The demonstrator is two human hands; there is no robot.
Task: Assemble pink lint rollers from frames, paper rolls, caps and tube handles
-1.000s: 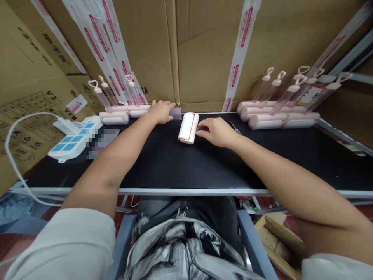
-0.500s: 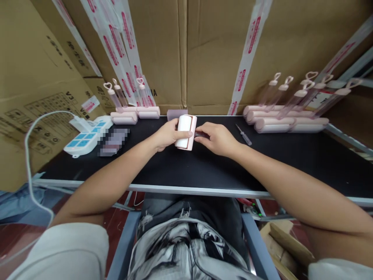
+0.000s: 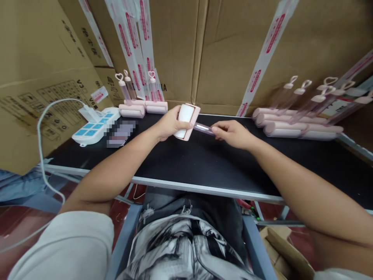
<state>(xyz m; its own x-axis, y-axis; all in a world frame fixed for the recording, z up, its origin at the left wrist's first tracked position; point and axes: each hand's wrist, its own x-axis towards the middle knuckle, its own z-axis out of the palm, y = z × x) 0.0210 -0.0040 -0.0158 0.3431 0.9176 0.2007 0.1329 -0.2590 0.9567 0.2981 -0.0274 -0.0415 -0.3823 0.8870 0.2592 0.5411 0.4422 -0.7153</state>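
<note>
A lint roller (image 3: 185, 116) with a white roll in a pink case is up over the black tabletop. My left hand (image 3: 169, 124) is closed around its head, thumb across the front near the lower part. From the pink side of the case a clear, purplish handle (image 3: 203, 128) stretches to the right. Fingertips of my right hand (image 3: 233, 133) pinch that handle at its far end, which they cover. Whether the handle is fixed firmly to the head I cannot tell.
Pink lint rollers (image 3: 287, 129) with heart-topped handles stand in rows at the back right, and a few more (image 3: 132, 111) at back left. A power strip (image 3: 94, 128) and a blurred-out flat item (image 3: 121, 134) lie left. A cardboard wall (image 3: 227, 58) rises behind.
My right hand has slid right, away from the roller head, baring more of the clear handle. The roller tilts a little more. The screwdriver seen beside my right hand no longer shows. The view has shifted.
</note>
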